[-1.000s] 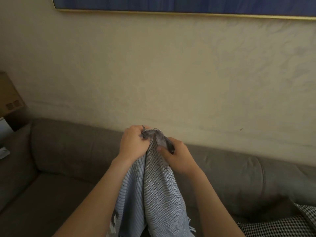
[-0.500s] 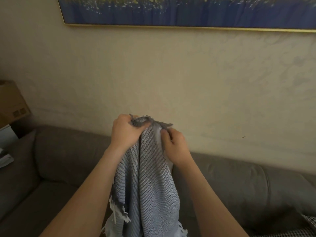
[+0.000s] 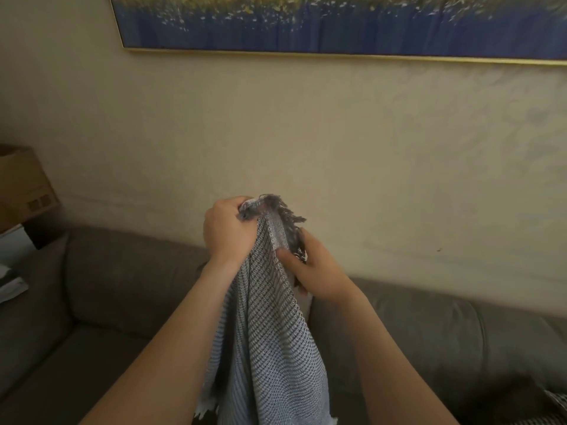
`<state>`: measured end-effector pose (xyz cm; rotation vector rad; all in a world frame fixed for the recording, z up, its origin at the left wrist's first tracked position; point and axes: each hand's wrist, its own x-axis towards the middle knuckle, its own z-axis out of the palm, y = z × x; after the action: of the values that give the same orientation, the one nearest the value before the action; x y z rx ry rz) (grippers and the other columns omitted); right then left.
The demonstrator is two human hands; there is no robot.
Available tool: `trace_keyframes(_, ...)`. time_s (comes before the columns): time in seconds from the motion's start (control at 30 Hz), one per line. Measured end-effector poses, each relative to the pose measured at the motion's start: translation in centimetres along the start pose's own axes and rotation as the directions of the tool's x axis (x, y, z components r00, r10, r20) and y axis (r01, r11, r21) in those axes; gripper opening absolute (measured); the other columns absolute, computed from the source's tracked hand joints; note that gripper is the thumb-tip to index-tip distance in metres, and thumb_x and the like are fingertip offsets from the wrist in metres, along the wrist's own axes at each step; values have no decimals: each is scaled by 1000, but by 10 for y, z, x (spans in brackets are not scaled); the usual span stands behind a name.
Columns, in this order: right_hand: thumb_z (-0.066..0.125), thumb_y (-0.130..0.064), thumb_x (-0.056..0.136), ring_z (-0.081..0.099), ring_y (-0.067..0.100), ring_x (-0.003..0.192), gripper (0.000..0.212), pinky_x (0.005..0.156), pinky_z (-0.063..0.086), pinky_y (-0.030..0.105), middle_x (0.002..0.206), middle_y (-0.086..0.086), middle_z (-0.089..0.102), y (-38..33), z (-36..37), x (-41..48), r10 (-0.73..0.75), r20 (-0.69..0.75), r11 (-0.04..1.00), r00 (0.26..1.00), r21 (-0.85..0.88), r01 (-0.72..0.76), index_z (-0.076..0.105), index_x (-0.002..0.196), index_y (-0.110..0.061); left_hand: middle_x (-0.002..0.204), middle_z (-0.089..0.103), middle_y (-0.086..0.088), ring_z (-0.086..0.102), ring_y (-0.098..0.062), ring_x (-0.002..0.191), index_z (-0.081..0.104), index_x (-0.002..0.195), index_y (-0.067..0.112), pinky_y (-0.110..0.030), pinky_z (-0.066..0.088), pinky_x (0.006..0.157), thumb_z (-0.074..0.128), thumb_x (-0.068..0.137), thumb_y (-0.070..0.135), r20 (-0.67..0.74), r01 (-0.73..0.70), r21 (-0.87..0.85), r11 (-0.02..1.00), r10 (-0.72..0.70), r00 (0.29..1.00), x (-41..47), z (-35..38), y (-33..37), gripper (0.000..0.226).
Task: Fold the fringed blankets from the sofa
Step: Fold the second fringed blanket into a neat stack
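Here: Fringed Edge Gathered Between Both Hands

The left hand (image 3: 228,230) is closed in a fist round the bunched top edge of the blanket (image 3: 276,348), with the fringe (image 3: 285,213) spilling out above and to its right. The right hand (image 3: 316,276), just beside and slightly below the left, pinches the same edge between thumb and curled fingers; fringe strands lie across it. Neither hand is free.

Holding the edge high lets the rest of the blanket hang straight down between the forearms, so its weight pulls out creases and the sides can be found. The grips sit close together, which suggests corners are being matched or the edge worked along toward a corner; which one cannot be told.

Below and beyond the hands lies the sofa (image 3: 122,286); the blanket's lower end runs out of view. Far down to the right of the right hand, a strip of checked fabric (image 3: 555,407) shows, possibly another blanket. Well apart to the left of the left hand stands a cardboard box (image 3: 21,185). Above the hands, on the wall (image 3: 399,148), hangs a painting (image 3: 337,23).
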<state>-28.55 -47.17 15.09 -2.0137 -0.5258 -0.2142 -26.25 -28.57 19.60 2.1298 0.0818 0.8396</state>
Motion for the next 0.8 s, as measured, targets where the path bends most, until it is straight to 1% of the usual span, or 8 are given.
trace_keyframes(0.1, 67, -32, 102, 72, 22, 74, 21, 59, 61, 44, 96, 6, 69, -2, -1, -2, 51, 9, 998, 999, 38, -51, 58, 114, -18, 47, 49, 0, 36, -17, 45, 55, 57, 10, -36, 29, 45, 69, 87, 10, -23, 32, -8, 999, -32, 999, -4, 5, -6, 33)
trace_keyframes(0.17, 68, -25, 102, 74, 29, 73, 23, 52, 63, 42, 99, 18, 64, -2, 1, -6, 110, 62, 982, 992, 150, -118, 56, 116, -11, 46, 45, 1, 35, -17, 45, 52, 55, 11, -33, 26, 47, 69, 87, 8, -23, 37, -15, 999, -37, 999, -6, 6, -10, 36)
trace_keyframes(0.27, 68, -9, 99, 71, 26, 72, 21, 55, 64, 46, 93, 9, 61, 5, 5, -14, 148, 150, 958, 978, 222, -180, 56, 116, -12, 45, 44, 1, 32, -17, 44, 49, 53, 13, -33, 24, 47, 68, 86, 7, -24, 39, -33, 999, -40, 999, -11, 7, -14, 39)
trace_keyframes(0.37, 67, -7, 98, 76, 28, 75, 21, 55, 64, 44, 96, 0, 73, 19, 6, -23, 148, 218, 983, 965, 74, -168, 61, 115, -18, 44, 43, 3, 31, -14, 43, 49, 52, 16, -31, 22, 47, 68, 86, 4, -35, 73, -52, 996, -75, 997, -17, 7, -20, 41)
trace_keyframes(0.47, 68, -7, 97, 69, 4, 77, 21, 68, 56, 30, 89, -17, 71, 34, 7, -30, 106, 245, 994, 964, -36, -101, 64, 98, -28, 46, 50, 0, 34, -17, 43, 59, 57, 13, -30, 25, 46, 68, 85, 6, -33, 119, -61, 991, -121, 992, -21, 7, -30, 31)
trace_keyframes(0.6, 68, -19, 96, 62, 14, 96, 15, 84, 52, 36, 106, -1, 65, 48, 9, -27, 126, 277, 979, 953, -192, -73, 69, 110, -21, 47, 52, 2, 35, -16, 43, 62, 57, 16, -27, 24, 45, 67, 84, 1, -27, 148, -49, 988, -149, 988, -27, 8, -35, 31)
trace_keyframes(0.7, 62, -11, 94, 66, 10, 90, 20, 76, 54, 29, 99, -9, 69, 52, 9, -23, 129, 241, 964, 962, -259, -64, 66, 109, -24, 48, 52, 2, 36, -15, 43, 61, 58, 15, -28, 26, 45, 69, 84, 0, -26, 148, -40, 988, -149, 989, -28, 5, -38, 31)
trace_keyframes(0.8, 59, -5, 93, 55, 2, 73, 21, 64, 45, 19, 88, -9, 63, 55, 15, -20, 159, 112, 958, 981, -256, -126, 57, 103, -23, 48, 50, 3, 34, -14, 43, 58, 55, 18, -27, 24, 45, 68, 86, 0, -53, 174, -54, 983, -176, 983, -25, 1, -39, 37)
